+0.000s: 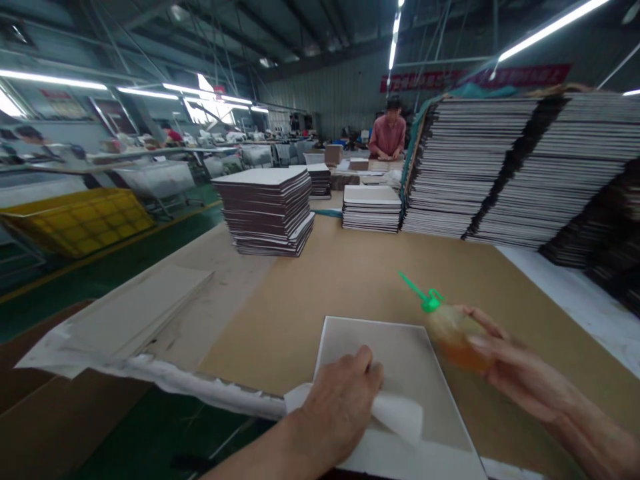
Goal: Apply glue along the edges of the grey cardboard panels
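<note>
Here, bottle (453, 328), long axis and nozzle (414, 287) aimed forward-left; right fingers (484, 321) grip it, left fingers (364, 359) clutch white cloth (401, 417).

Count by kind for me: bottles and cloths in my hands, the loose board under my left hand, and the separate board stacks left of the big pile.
Bottle, green spout: 1
White cloth: 1
Loose board: 1
Board stacks: 3 (tall stack, low stack, small stack partly hidden behind the tall one)
Total: 6
</note>
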Motion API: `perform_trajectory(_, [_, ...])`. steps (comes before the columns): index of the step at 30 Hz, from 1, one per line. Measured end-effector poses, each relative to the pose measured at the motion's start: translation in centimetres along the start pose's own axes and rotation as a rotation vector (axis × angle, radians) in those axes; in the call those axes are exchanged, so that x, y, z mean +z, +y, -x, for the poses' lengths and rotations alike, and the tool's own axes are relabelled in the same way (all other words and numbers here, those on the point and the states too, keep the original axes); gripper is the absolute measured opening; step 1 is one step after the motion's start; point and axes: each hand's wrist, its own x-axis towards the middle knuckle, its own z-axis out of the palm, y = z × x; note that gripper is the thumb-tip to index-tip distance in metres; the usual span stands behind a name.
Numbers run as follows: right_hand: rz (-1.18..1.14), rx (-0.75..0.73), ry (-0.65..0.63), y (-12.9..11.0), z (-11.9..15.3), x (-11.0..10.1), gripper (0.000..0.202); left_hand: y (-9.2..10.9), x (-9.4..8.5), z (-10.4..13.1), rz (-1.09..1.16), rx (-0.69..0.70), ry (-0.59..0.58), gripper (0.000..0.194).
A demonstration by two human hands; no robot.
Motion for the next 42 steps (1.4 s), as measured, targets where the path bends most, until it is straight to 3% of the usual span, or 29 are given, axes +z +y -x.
perform_trajectory(3, [-0.095, 0.129, -0.134, -1.0, 0.1, 1.4, 0.046, 0.4, 0.8, 0.2, 0.002, -0.025, 0.050, 0.019])
perform_trajectory(5, [0.017, 0.126, -0.159, -2.0, -0.1, 2.4, 0.047, 0.5, 1.2, 0.2, 0.005, -0.052, 0.075, 0.020])
perform_trajectory(11, [0.290, 0.041, -0.079, -3.9, -2.3, 5.3, 0.044, 0.3, 2.1, 0.0, 0.039, -0.085, 0.112, 0.018])
perform_trajectory(15, [0.359, -0.081, -0.063, -3.9, -3.6, 7.4, 0.035, 0.2, 1.9, 0.1, 0.053, -0.105, 0.116, 0.016])
perform_trajectory(19, [0.483, -0.308, -0.058, -3.5, -4.8, 8.9, 0.026, 0.2, 1.8, 0.1, 0.054, -0.110, 0.093, 0.016])
perform_trajectory(27, [0.533, -0.472, -0.137, -3.6, -6.4, 10.0, 0.018, 0.1, 2.2, 0.1, 0.061, -0.110, 0.106, 0.014])
perform_trajectory(42, [0.657, -0.659, -0.347, -6.3, -8.0, 10.4, 0.006, -0.2, 2.0, -0.1, 0.117, -0.123, 0.062, 0.022])
